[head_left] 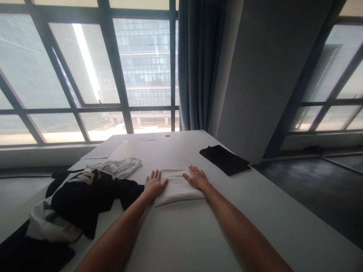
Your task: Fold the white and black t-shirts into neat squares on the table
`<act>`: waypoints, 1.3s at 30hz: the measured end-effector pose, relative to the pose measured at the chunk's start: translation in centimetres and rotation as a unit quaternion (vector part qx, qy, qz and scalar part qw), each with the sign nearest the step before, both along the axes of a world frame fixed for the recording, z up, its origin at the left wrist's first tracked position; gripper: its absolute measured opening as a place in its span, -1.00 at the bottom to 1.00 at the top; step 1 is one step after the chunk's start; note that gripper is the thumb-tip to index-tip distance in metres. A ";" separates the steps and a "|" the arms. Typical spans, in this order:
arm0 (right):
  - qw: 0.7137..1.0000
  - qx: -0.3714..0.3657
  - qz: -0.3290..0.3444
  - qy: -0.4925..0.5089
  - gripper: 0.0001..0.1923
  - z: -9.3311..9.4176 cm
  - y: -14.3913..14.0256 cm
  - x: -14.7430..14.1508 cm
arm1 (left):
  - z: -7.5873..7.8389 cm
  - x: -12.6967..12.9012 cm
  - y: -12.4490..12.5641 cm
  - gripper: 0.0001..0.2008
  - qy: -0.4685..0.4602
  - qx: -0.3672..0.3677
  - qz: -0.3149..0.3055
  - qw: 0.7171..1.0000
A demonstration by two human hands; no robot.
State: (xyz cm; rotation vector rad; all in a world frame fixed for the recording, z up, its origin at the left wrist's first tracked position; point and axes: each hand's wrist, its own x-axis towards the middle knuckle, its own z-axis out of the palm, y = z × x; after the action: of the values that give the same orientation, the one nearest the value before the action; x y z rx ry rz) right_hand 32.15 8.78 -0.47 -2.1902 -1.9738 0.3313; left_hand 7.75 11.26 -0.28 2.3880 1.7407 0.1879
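Note:
A white garment (178, 189), folded into a flat, roughly square packet, lies on the white table in front of me. My left hand (154, 186) rests flat on its left edge, fingers spread and pointing away. On its upper right part lies my right hand (196, 177), palm down with the fingers apart. Neither hand grips the cloth. Just left of my left hand is a loose heap of black and white clothes (85, 196), and its black end lies close to my wrist.
Two overlapping black folded cloths (225, 159) lie near the table's right edge. Sheets of paper (104, 148) are at the far left of the white table (181, 241). Behind it stand windows, a dark curtain (198, 68) and a grey pillar (255, 75).

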 end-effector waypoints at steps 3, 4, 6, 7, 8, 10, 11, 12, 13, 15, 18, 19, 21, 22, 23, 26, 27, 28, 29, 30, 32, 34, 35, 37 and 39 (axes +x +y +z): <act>1.000 -0.004 -0.025 -0.014 -0.21 0.7 -0.2 0.2 | 1.0 -0.2 0.0 -0.23 0.017 -0.008 0.026 0.999; 0.999 0.005 -0.025 -0.023 -0.24 0.9 -0.4 -0.2 | 1.2 0.1 -0.4 -0.24 0.022 0.007 0.024 0.999; 0.999 0.033 0.002 -0.033 -0.28 0.9 -0.8 -1.3 | 1.1 0.9 -1.6 -0.26 0.022 0.047 -0.019 0.998; 0.998 0.046 0.028 -0.031 -0.29 0.8 -1.0 -1.9 | 0.8 1.4 -2.4 -0.26 0.016 0.065 -0.057 0.996; 0.997 0.051 0.057 -0.024 -0.28 0.6 -1.2 -2.3 | 0.4 1.8 -3.3 -0.24 0.008 0.072 -0.096 0.993; 0.995 0.043 0.091 -0.009 -0.27 0.1 -1.4 -2.4 | -0.3 2.0 -4.8 -0.23 -0.003 0.066 -0.147 0.987; 0.996 0.036 0.087 -0.004 -0.27 -0.2 -1.4 -2.1 | -0.6 1.8 -5.3 -0.23 -0.006 0.060 -0.154 0.986; 0.997 0.029 0.071 -0.002 -0.26 -0.4 -1.4 -1.6 | -0.7 1.4 -5.6 -0.23 -0.008 0.054 -0.152 0.987; 0.999 0.023 0.047 -0.001 -0.25 -0.6 -1.5 -1.0 | -0.8 0.8 -5.8 -0.23 -0.009 0.049 -0.145 0.988; 1.000 0.019 -0.015 -0.003 -0.23 -0.7 -1.6 0.5 | -0.8 -0.8 -5.9 -0.21 -0.010 0.035 -0.124 0.992; 0.994 0.033 -0.098 -0.016 -0.24 -0.6 -2.2 1.7 | -0.9 -3.1 -6.0 -0.19 -0.002 0.022 -0.085 0.996; 0.993 0.042 -0.112 -0.021 -0.25 -0.5 -2.5 1.7 | -1.1 -3.7 -6.1 -0.20 0.000 0.023 -0.072 0.997; 0.992 0.060 -0.111 -0.025 -0.29 0.0 -3.0 1.3 | -1.4 -4.4 -6.4 -0.23 0.000 0.033 -0.052 0.998; 0.992 0.067 -0.103 -0.021 -0.33 0.2 -3.1 0.9 | -1.6 -4.5 -6.5 -0.25 -0.002 0.037 -0.047 0.998; 0.993 0.072 -0.096 -0.010 -0.37 0.5 -3.1 0.5 | -1.7 -4.5 -6.5 -0.28 -0.004 0.041 -0.043 0.998; 0.989 0.076 -0.105 0.067 -0.46 1.2 -2.3 -0.1 | -1.7 -4.4 -6.7 -0.32 -0.014 0.046 -0.045 0.998; 0.986 0.071 -0.112 0.106 -0.46 1.4 -1.8 -0.1 | -1.6 -4.4 -6.7 -0.32 -0.016 0.046 -0.045 0.998; 0.980 0.065 -0.117 0.146 -0.46 1.6 -1.2 0.0 | -1.5 -4.4 -6.7 -0.32 -0.016 0.044 -0.046 0.998; 0.974 0.061 -0.118 0.183 -0.47 1.8 -0.7 0.3 | -1.4 -4.4 -6.8 -0.32 -0.016 0.042 -0.046 0.998; 0.969 0.064 -0.115 0.211 -0.47 2.0 -0.1 0.5 | -1.3 -4.4 -6.8 -0.31 -0.016 0.040 -0.044 0.998; 0.961 0.095 -0.100 0.238 -0.45 2.7 1.1 1.1 | -1.3 -4.4 -6.8 -0.31 -0.020 0.042 -0.041 0.998; 0.956 0.149 -0.065 0.243 -0.44 3.9 2.3 1.5 | -1.4 -4.4 -6.7 -0.31 -0.024 0.048 -0.039 0.998; 0.953 0.176 -0.039 0.245 -0.44 4.8 2.9 1.6 | -1.5 -4.4 -6.7 -0.30 -0.023 0.050 -0.038 0.998; 0.941 0.232 0.014 0.247 -0.46 6.8 4.2 1.8 | -1.7 -4.4 -6.6 -0.29 -0.018 0.051 -0.035 0.998; 0.924 0.290 0.042 0.247 -0.47 9.3 5.4 2.2 | -1.8 -4.4 -6.5 -0.28 -0.012 0.049 -0.033 0.998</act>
State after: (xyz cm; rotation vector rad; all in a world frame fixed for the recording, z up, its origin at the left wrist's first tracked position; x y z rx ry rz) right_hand 34.40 14.20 8.81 -1.4779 -1.6144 0.2368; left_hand 3.33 4.76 -2.06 2.4957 1.6764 0.2987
